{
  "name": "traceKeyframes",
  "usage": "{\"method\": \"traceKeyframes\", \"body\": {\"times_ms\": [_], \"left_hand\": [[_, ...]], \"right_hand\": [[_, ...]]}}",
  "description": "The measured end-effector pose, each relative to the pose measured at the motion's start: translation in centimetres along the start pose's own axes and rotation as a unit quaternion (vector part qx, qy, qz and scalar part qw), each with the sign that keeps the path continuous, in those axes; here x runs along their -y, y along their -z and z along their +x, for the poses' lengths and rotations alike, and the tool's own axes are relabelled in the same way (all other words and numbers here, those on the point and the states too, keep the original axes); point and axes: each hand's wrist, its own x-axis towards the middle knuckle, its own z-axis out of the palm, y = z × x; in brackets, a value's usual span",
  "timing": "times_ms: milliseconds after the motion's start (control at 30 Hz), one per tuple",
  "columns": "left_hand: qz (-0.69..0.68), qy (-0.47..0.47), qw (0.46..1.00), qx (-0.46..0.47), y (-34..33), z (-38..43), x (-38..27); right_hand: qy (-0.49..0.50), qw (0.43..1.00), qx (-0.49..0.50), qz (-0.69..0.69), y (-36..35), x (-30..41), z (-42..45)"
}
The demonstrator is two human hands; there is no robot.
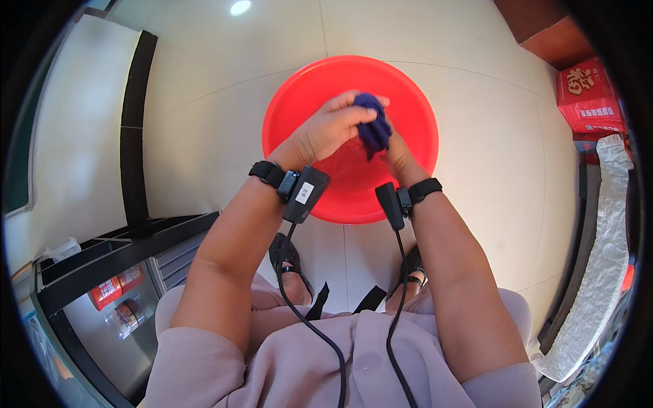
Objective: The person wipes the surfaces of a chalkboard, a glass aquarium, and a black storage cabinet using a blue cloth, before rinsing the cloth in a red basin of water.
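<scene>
A bunched dark purple cloth (pixel 373 125) is gripped between my two hands above a round red plastic basin (pixel 285 109). My left hand (pixel 339 122) holds it from the left, the thumb lying across its front. Behind the cloth on the right is my right hand (pixel 397 145), its fingers mostly hidden by the fabric. The cloth's lower end hangs down over the basin. Some water appears to lie in the bottom of the basin, though its depth is hard to tell.
Pale floor tiles (pixel 490 153) surround the basin. My feet in dark shoes (pixel 285 255) stand behind it. Cables run from the wrist devices (pixel 306 194) over my lap. At left stands a black-framed display cabinet (pixel 86 275); at right, a red box (pixel 589 97) and a silvery wrapped roll (pixel 592 275).
</scene>
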Motion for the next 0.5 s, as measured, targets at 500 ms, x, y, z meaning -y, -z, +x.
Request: {"method": "traceKeyframes", "body": {"times_ms": [500], "left_hand": [[0.502, -0.355, 0.785, -0.073, -2.7, 0.0, 1.0]], "right_hand": [[0.003, 0.965, 0.039, 0.260, -2.5, 7.6, -1.3]]}}
